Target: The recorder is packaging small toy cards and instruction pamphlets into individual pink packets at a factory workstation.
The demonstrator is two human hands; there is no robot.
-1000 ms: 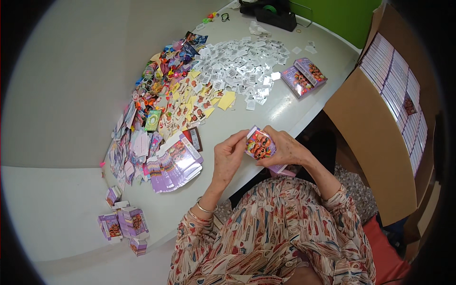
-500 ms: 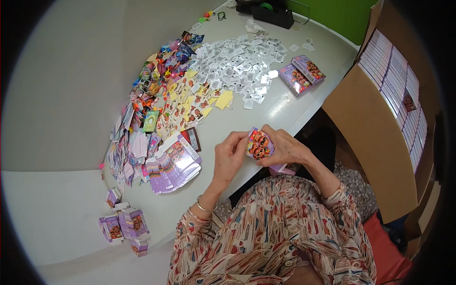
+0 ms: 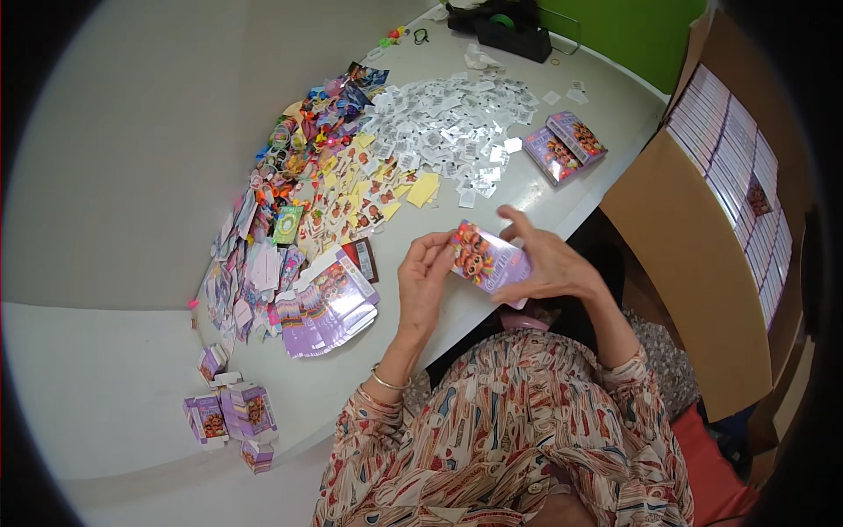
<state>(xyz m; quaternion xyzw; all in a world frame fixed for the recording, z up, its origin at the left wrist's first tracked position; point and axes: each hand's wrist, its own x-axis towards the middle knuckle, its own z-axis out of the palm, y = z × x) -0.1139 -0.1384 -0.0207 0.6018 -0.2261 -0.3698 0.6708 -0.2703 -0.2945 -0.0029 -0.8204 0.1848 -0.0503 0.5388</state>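
A small purple carton (image 3: 485, 256) with cartoon faces on its front is held over the table's near edge, tilted down to the right. My left hand (image 3: 425, 279) is closed on its left end, pinching it between thumb and fingers. Around the right end curves my right hand (image 3: 559, 266), its index finger raised away from the carton and its thumb at the lower edge. These fingers are spread wide; any beneath the carton are hidden. Flattened purple cartons (image 3: 329, 309) lie fanned out left of my left hand.
Small white packets (image 3: 448, 114), yellow sticker sheets (image 3: 351, 198) and colourful trinkets (image 3: 285, 145) lie heaped on the table. Two filled cartons (image 3: 562, 147) rest farther right. A large cardboard box (image 3: 694, 237) with packed rows stands at right. Several small cartons (image 3: 246, 411) sit lower left; a tape dispenser (image 3: 514, 39) is behind.
The carton has turned so its front shows more fully. My right hand has loosened and spread, lifting its index finger, while my left hand keeps the left end. The view has shifted slightly.
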